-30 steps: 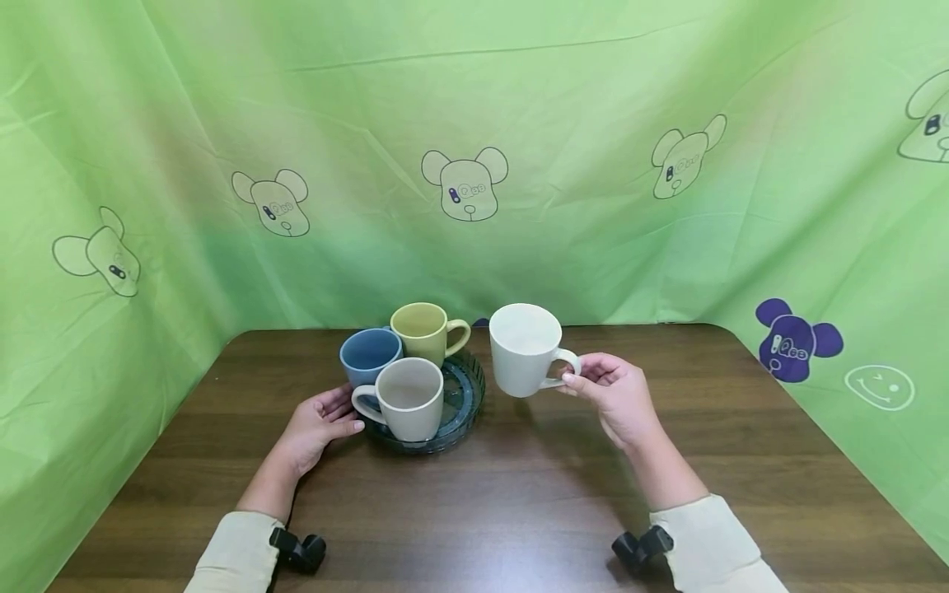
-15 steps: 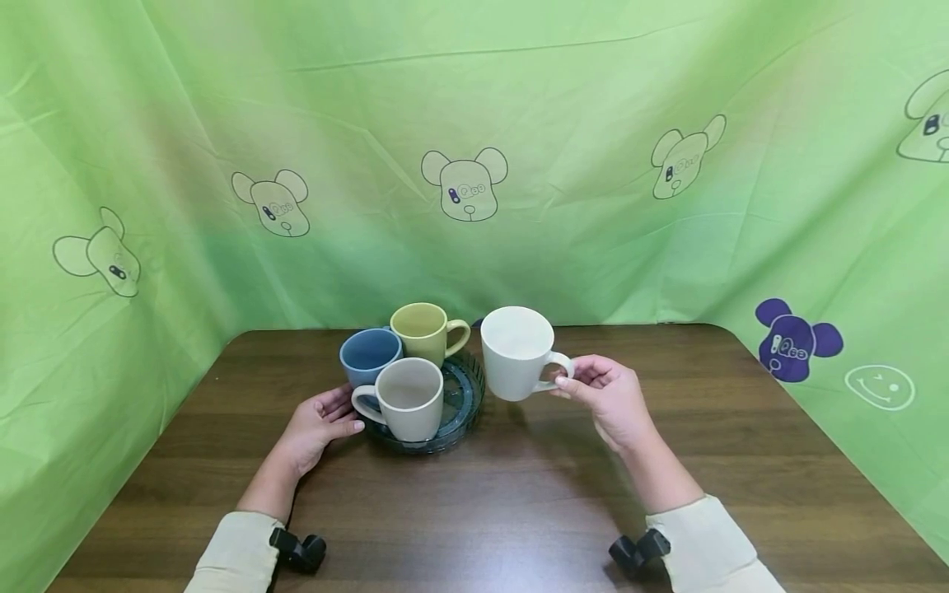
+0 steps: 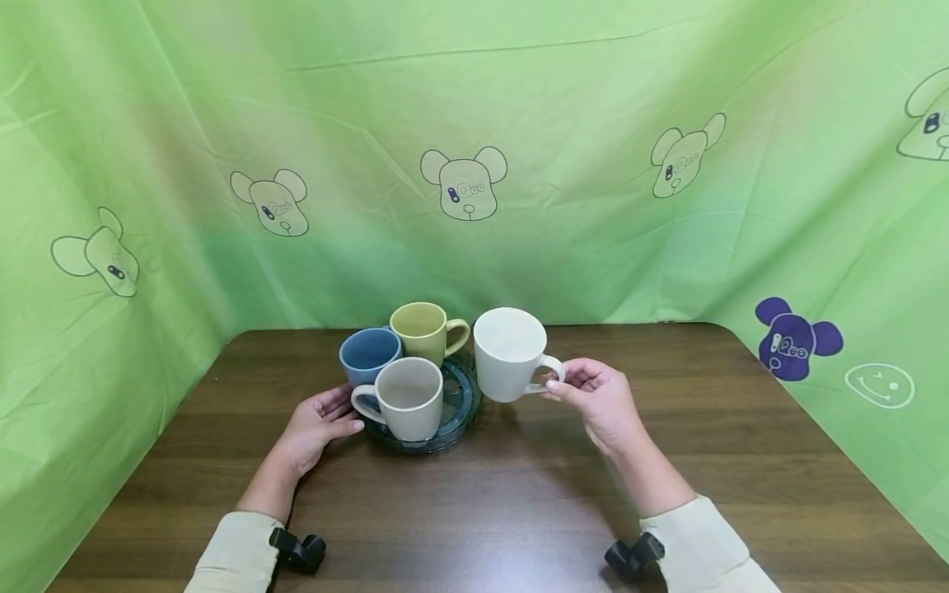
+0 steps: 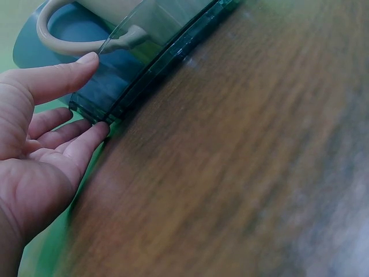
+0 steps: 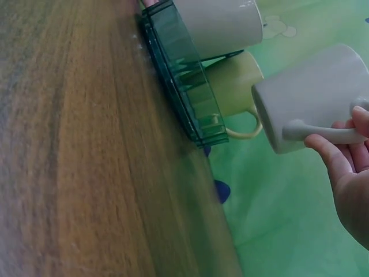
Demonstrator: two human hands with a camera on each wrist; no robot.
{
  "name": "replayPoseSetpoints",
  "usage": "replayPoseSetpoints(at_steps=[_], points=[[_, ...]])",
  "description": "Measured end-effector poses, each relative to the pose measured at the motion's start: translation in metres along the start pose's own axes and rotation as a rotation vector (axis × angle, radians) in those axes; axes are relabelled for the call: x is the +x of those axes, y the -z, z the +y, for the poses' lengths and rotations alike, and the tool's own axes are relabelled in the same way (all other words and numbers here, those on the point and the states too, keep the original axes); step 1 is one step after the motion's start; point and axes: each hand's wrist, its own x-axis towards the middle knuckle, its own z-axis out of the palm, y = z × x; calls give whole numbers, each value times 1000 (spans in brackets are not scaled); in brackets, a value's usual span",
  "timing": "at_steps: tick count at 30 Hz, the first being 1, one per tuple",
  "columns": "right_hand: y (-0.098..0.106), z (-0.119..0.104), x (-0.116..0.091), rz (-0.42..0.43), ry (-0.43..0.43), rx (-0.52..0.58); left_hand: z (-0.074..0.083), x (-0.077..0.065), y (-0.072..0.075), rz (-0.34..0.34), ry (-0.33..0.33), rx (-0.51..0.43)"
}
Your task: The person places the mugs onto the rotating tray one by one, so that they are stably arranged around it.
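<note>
A white mug [image 3: 510, 354] hangs above the table, just right of the round blue-green see-through tray [image 3: 461, 416]. My right hand [image 3: 596, 403] pinches its handle between thumb and fingers; in the right wrist view the mug [image 5: 314, 95] is tilted and apart from the tray. Three mugs stand upright in the tray: a blue mug [image 3: 369, 356] at left, a yellow-green mug [image 3: 419, 329] at the back, a beige mug [image 3: 411, 399] in front. My left hand [image 3: 320, 424] holds the tray's left edge, thumb [image 4: 78, 72] at the rim and fingertips by the base.
The brown wooden table [image 3: 504, 511] has rounded far corners. Behind and beside it hangs a green cloth [image 3: 578, 214] printed with bear heads. A small black device [image 3: 300, 550] is strapped at each wrist.
My right hand has carried the white mug left and slightly down, towards the tray's right rim. The left hand, tray and other mugs have stayed in place.
</note>
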Motion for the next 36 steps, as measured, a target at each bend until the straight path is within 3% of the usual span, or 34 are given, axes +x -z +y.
replayPoseSetpoints(at_steps=[20, 36], points=[[-15, 16, 10, -34, -36, -14, 0, 0, 1, 3, -3, 2], [-29, 31, 24, 0, -71, -11, 2, -2, 0, -7, -12, -2]])
